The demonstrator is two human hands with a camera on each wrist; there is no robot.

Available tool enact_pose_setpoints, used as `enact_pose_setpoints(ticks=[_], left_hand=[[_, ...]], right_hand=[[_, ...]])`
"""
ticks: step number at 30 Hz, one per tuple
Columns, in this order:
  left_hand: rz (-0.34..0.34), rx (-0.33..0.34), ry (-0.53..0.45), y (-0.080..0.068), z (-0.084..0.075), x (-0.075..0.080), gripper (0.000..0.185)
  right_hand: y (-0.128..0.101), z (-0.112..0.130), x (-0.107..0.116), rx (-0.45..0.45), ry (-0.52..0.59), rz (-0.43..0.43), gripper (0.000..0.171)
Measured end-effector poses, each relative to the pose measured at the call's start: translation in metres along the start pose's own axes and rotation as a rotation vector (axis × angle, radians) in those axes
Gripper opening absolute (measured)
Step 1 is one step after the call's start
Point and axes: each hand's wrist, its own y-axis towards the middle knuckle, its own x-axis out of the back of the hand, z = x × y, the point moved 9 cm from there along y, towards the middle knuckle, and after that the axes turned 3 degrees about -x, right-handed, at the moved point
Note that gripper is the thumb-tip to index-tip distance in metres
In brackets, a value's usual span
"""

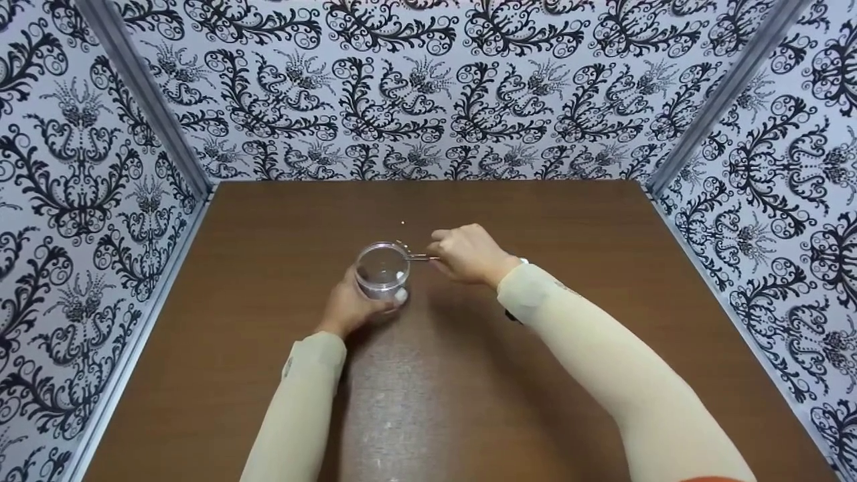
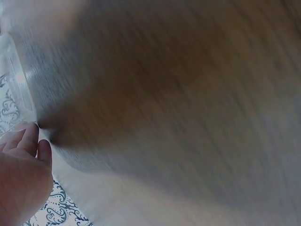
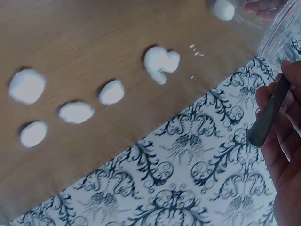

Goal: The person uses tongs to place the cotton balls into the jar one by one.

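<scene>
Brown table, patterned walls: clear container and metal utensil both in hand

From my remote seat I see the clear container near the middle of the table, its round mouth facing up. A small white spot shows within its outline; I can't tell whether it lies inside or shows through the wall. Nor can I tell if the base touches the wood.

The left hand wraps partway round the container's side, spread only as wide as the wall. In the right wrist view, a rounded white piece sits just beside those fingers.

The right hand is closed on the metal utensil, thumb against bent fingers, the flat rounded handle end sticking out. On my head view its thin shaft reaches the container's rim; whether the far tip goes inside, I can't make out.

The right wrist view also gives me four separate white lumps on the table, then a knobbly white clump, with pale crumbs between it and the container.
</scene>
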Motion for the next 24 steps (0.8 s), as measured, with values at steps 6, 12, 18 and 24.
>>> enact_pose_setpoints(ticks=[6, 12, 18, 24], left_hand=[[0.021, 0.002, 0.022, 0.001, -0.001, -0.002, 0.112], [0.029, 0.03, 0.061, 0.001, 0.004, -0.001, 0.108], [0.039, 0.027, 0.06, -0.001, 0.003, -0.002, 0.106], [0.036, 0.029, 0.05, -0.001, 0.002, -0.001, 0.105]], right_hand=[[-0.043, -0.037, 0.007, -0.065, 0.012, -0.021, 0.006], [-0.099, -0.071, 0.002, -0.121, -0.003, -0.033, 0.007], [-0.144, -0.087, -0.011, -0.165, 0.011, 0.007, 0.007], [-0.166, -0.097, -0.021, -0.217, -0.006, 0.071, 0.009]])
